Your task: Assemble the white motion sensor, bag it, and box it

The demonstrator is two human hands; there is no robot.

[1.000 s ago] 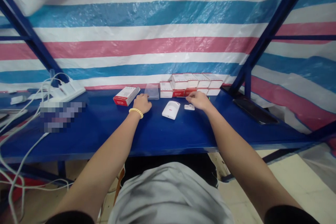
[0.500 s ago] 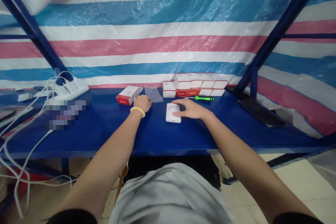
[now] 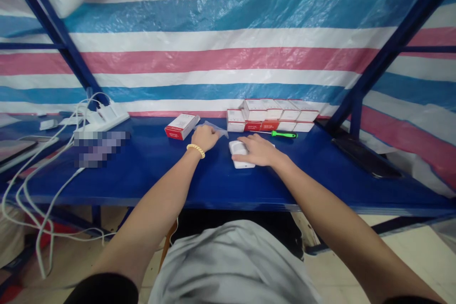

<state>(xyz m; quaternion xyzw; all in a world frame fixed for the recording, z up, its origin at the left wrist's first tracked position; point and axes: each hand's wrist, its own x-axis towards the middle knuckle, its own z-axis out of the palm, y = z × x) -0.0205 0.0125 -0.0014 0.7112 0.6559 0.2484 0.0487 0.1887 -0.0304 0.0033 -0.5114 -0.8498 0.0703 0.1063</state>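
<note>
The fingers of the right hand [image 3: 257, 151] lie spread and nearly flat over a small white device [image 3: 241, 156], pressing on its top rather than curled around it; the device rests on the blue bench [image 3: 213, 185], near its middle, with its near end showing below the palm. The left hand [image 3: 205, 137] sits just to the left, its fingers pinched on the edge of a clear plastic bag [image 3: 215, 128] that lifts slightly off the bench. A yellow beaded bracelet [image 3: 195, 150] circles the left wrist.

Just beyond the left hand lies a red and white box [image 3: 181, 126], angled on the bench. Behind the right hand a stack of similar boxes [image 3: 272, 115] stands against the striped tarpaulin [image 3: 221, 38], and a green-handled screwdriver [image 3: 281, 134] lies in front of that stack. Farther right, a dark flat phone [image 3: 365, 156] lies near the blue frame post [image 3: 356, 114]. At the far left a white power strip [image 3: 103, 121] sits on the bench, with white cables [image 3: 39, 190] hanging from it over the edge.
</note>
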